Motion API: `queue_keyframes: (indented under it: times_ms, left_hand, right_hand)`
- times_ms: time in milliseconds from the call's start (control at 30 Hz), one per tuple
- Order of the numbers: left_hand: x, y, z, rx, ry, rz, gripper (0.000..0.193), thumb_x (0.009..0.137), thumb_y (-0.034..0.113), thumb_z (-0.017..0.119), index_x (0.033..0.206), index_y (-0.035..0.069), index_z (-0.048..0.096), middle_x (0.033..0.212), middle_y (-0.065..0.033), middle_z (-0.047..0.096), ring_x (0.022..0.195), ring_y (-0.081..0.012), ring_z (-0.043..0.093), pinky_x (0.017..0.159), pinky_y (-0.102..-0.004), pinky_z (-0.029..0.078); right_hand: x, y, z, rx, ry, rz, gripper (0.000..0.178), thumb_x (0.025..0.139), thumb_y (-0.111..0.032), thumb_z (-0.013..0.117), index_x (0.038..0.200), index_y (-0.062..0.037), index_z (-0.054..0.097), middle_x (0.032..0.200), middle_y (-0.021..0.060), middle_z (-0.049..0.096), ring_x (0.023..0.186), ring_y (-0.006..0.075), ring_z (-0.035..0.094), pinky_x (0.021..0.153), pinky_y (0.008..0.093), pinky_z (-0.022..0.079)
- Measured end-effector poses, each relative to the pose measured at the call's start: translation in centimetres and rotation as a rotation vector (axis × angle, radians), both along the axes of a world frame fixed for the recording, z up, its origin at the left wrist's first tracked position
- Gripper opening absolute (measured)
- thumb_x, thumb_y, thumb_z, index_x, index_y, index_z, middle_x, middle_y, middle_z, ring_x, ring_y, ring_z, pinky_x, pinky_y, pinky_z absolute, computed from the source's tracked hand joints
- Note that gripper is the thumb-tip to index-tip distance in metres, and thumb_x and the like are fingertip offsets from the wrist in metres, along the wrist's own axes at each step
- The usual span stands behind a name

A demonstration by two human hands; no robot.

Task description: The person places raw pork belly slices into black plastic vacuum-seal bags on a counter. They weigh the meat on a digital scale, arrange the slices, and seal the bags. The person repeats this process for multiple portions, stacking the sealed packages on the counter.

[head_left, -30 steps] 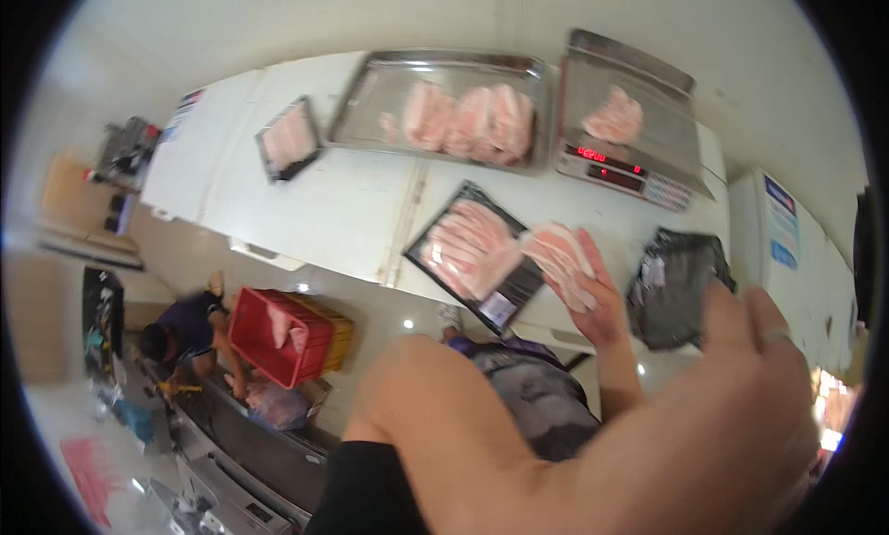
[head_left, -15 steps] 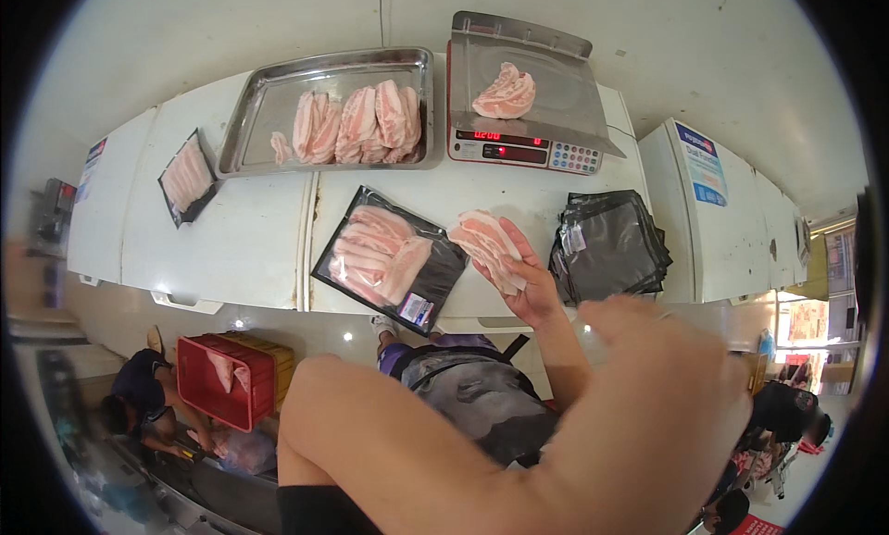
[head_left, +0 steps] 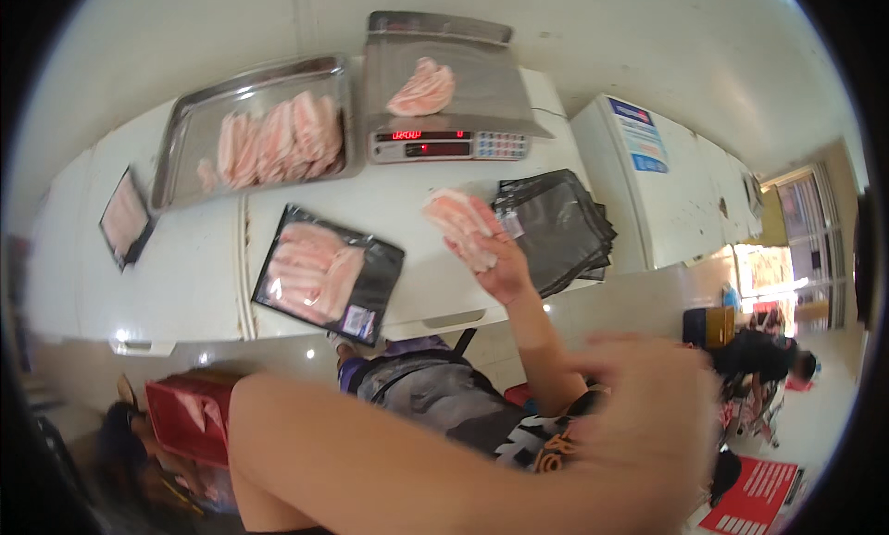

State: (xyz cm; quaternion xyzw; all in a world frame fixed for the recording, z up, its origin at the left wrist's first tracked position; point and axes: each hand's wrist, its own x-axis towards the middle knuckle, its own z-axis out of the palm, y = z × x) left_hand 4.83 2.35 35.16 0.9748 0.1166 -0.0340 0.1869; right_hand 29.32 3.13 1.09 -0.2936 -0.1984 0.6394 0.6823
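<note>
My right hand [head_left: 503, 265] is closed on several pork belly slices [head_left: 456, 222], held over the white freezer top between a vacuum pack and a stack of dark bags. My left arm crosses low in front of me, and my left hand [head_left: 648, 401] is close to the camera at lower right; motion smears its fingers. The pork belly vacuum pack [head_left: 315, 271], dark-backed and labelled, lies near the front edge. More pork slices [head_left: 422, 87] sit on the steel platform of a digital scale [head_left: 454, 146]. Black plastic bags [head_left: 556, 225] are stacked right of my right hand.
A steel tray [head_left: 185, 155] with rows of pork belly slices stands at back left. Another pack [head_left: 125, 218] lies left of it. Below, a co-worker [head_left: 125, 433] is beside a red crate [head_left: 185, 435]. Another person [head_left: 755, 359] is at far right.
The view has swung, so the freezer top and its contents sit further left. My right hand still holds the slices, now beside the black bags. My left hand stays blurred.
</note>
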Motion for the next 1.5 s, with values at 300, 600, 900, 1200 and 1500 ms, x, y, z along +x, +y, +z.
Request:
queue_keyframes:
  times_ms: [300,600,900,1200,1500]
  left_hand:
    - [-6.8,6.1,-20.9,-0.66,0.039,0.575,0.021,0.09,0.027,0.085,0.096,0.008,0.079,0.092,-0.0117,0.077,0.081,-0.0307,0.074,0.069,-0.0417,0.058]
    - [-4.9,3.7,-39.0,-0.094,-0.299,0.792,0.017,0.088,0.016,0.078,0.092,0.006,0.064,0.082,-0.0143,0.067,0.078,-0.0394,0.071,0.071,-0.0514,0.056]
    - [-6.6,4.2,-37.4,-0.259,-0.634,0.791,0.018,0.087,0.004,0.073,0.083,0.004,0.055,0.077,-0.0146,0.062,0.07,-0.0383,0.066,0.062,-0.048,0.052]
    - [-6.8,3.4,-37.6,-0.166,-0.739,0.723,0.011,0.086,0.007,0.075,0.088,0.007,0.064,0.084,-0.0113,0.066,0.071,-0.0346,0.069,0.063,-0.0456,0.057]
    - [-6.1,4.1,-35.9,0.076,-0.614,0.726,0.014,0.083,0.012,0.072,0.094,0.008,0.066,0.095,-0.0089,0.071,0.078,-0.0291,0.074,0.065,-0.0401,0.06]
  right_hand:
    - [-1.8,-6.4,-2.8,-0.258,0.025,0.014,0.067,0.107,-0.003,0.056,0.171,-0.0089,0.036,0.171,0.0189,0.044,0.156,0.0357,0.047,0.128,0.0489,0.039]
    - [-4.2,-7.9,-5.0,-0.303,0.029,0.2,0.072,0.106,0.001,0.056,0.172,-0.0063,0.03,0.171,0.0227,0.042,0.155,0.0385,0.046,0.127,0.0518,0.04]
    - [-5.4,-6.9,-5.2,-0.36,0.05,0.32,0.072,0.104,0.002,0.057,0.171,-0.007,0.033,0.168,0.0223,0.046,0.153,0.0394,0.05,0.127,0.053,0.041]
    - [-13.6,-0.9,-7.9,-0.322,0.2,0.412,0.067,0.104,0.0,0.055,0.169,-0.0042,0.037,0.15,0.0188,0.063,0.128,0.0274,0.069,0.107,0.04,0.058]
    - [-16.0,4.9,-9.0,-0.111,0.232,0.675,0.057,0.107,-0.012,0.056,0.161,-0.0027,0.044,0.129,0.0147,0.069,0.118,0.0254,0.072,0.097,0.0395,0.062]
